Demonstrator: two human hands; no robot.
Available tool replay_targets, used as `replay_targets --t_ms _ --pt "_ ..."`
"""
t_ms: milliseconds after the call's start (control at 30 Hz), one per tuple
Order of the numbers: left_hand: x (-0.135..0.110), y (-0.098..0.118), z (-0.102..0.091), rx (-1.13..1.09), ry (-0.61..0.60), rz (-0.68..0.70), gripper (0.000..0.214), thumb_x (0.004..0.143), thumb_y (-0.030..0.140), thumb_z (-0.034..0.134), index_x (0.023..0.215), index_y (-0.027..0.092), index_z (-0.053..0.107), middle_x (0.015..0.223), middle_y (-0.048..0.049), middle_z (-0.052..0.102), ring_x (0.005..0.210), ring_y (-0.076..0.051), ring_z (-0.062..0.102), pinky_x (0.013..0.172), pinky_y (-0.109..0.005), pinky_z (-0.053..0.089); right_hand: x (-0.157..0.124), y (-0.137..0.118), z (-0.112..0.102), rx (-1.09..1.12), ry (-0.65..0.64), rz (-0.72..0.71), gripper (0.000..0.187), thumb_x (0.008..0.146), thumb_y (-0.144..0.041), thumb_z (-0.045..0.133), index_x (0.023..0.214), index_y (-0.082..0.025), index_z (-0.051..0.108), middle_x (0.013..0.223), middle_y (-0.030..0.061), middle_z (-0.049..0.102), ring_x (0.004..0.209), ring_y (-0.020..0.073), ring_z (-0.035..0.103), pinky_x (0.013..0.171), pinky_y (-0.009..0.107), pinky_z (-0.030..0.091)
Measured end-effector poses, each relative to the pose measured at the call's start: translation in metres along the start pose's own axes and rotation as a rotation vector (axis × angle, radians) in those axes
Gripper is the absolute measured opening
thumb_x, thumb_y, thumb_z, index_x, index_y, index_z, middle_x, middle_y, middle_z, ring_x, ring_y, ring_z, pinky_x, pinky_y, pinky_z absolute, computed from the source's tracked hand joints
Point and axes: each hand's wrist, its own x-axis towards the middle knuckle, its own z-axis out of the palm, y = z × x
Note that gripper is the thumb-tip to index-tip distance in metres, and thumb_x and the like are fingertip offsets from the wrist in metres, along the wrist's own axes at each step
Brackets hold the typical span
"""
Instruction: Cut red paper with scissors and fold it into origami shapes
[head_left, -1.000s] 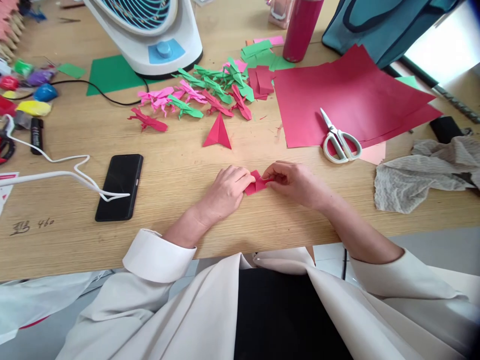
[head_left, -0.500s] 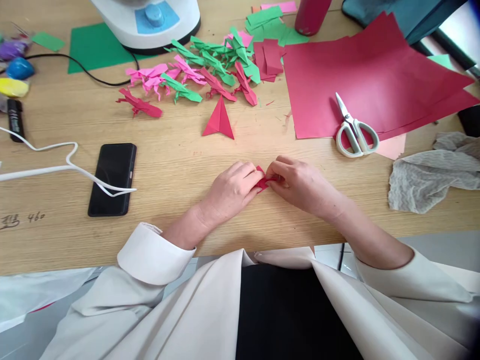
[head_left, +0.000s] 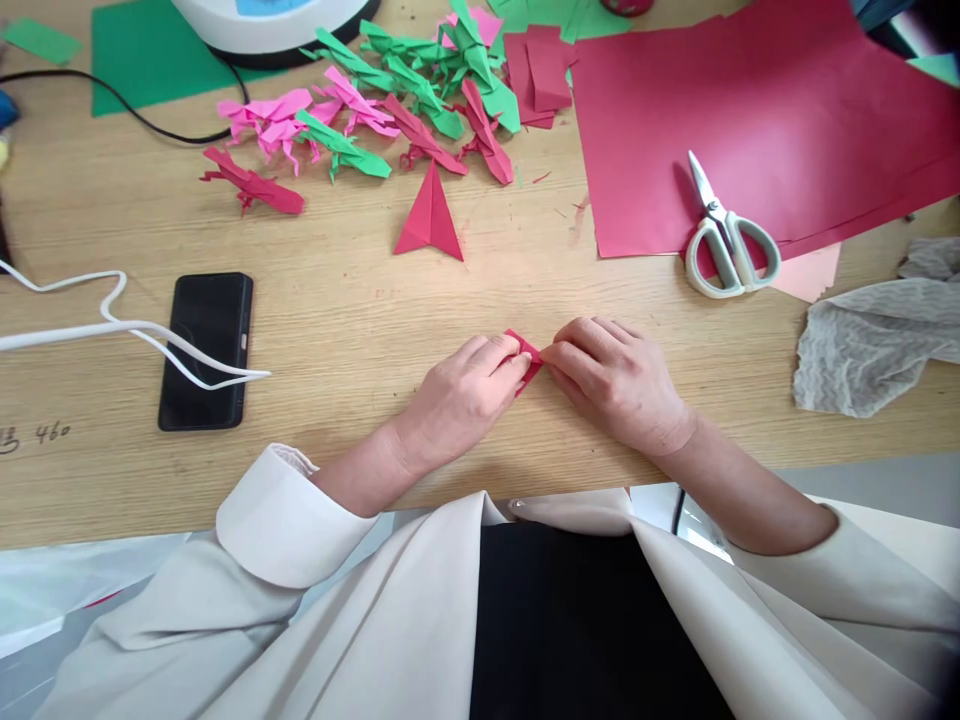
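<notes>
A small folded piece of red paper (head_left: 531,370) lies on the table between my hands. My left hand (head_left: 469,392) is closed over its left part, pressing it with the fingers and covering much of it. With fingertips pinched together, my right hand (head_left: 616,378) touches the paper's right corner. Beyond the hands stands a red folded paper triangle (head_left: 430,222) with a crease down its middle. Behind it are folded paper figures in red (head_left: 255,185), pink (head_left: 279,122) and green (head_left: 345,146).
White-handled scissors (head_left: 727,245) rest partly on large red paper sheets (head_left: 675,110) at the right. A grey cloth (head_left: 870,345) lies at the right edge. To the left, a white cable (head_left: 97,330) crosses a black phone (head_left: 206,350). A white appliance (head_left: 285,30) stands at the back.
My view has tilted down slightly. My right hand has drawn back a little to the paper's corner, and more of the red paper shows. The left hand still presses it.
</notes>
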Motion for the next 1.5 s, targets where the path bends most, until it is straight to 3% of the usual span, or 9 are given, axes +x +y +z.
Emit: replay_targets --t_ms 367,967,1200,1333,1500 --pt "-0.008 -0.004 0.001 0.179 0.011 0.15 0.026 0.096 0.011 0.044 0.115 0.013 0.061 0.099 -0.0077 0.067 0.084 -0.018 0.057 0.077 -0.031 0.05 -0.014 -0.005 -0.005 0.041 0.022 -0.003 0.017 0.095 -0.017 0.051 0.105 -0.018 0.066 0.099 0.007 0.067 0.081 0.0194 0.052 0.073 0.033 0.045" --pt "-0.006 -0.002 -0.005 0.297 -0.088 0.162 0.03 0.097 0.015 0.046 0.124 0.017 0.059 0.103 -0.0074 0.069 0.084 -0.02 0.057 0.068 -0.035 0.04 -0.021 -0.022 -0.002 0.08 -0.001 0.101 0.021 0.096 -0.023 0.053 0.112 -0.015 0.063 0.105 0.0111 0.066 0.087 0.0223 0.057 0.075 0.038 0.048" --pt "-0.01 -0.005 -0.001 0.163 -0.05 0.15 0.029 0.098 0.016 0.045 0.123 0.015 0.059 0.119 -0.0093 0.064 0.116 -0.023 0.054 0.092 -0.037 0.045 -0.019 -0.028 -0.003 0.058 0.001 0.12 0.021 0.096 -0.024 0.052 0.11 -0.014 0.064 0.102 0.0114 0.065 0.087 0.023 0.057 0.074 0.038 0.048" --pt "-0.013 -0.001 0.003 0.14 -0.031 0.108 0.033 0.098 0.015 0.043 0.128 0.013 0.056 0.12 -0.0107 0.063 0.113 -0.022 0.056 0.093 -0.036 0.048 -0.018 -0.029 -0.004 0.052 0.009 0.112 0.021 0.097 -0.024 0.05 0.11 -0.015 0.063 0.101 0.0115 0.065 0.088 0.0234 0.057 0.072 0.038 0.048" --pt "-0.015 0.006 0.0 0.164 -0.09 0.112 0.034 0.097 0.015 0.045 0.129 0.012 0.056 0.121 -0.0102 0.065 0.109 -0.024 0.057 0.091 -0.038 0.051 -0.02 -0.025 -0.001 0.042 0.015 0.064 0.018 0.097 -0.019 0.048 0.108 -0.017 0.063 0.101 0.0101 0.064 0.086 0.0224 0.055 0.073 0.037 0.048"
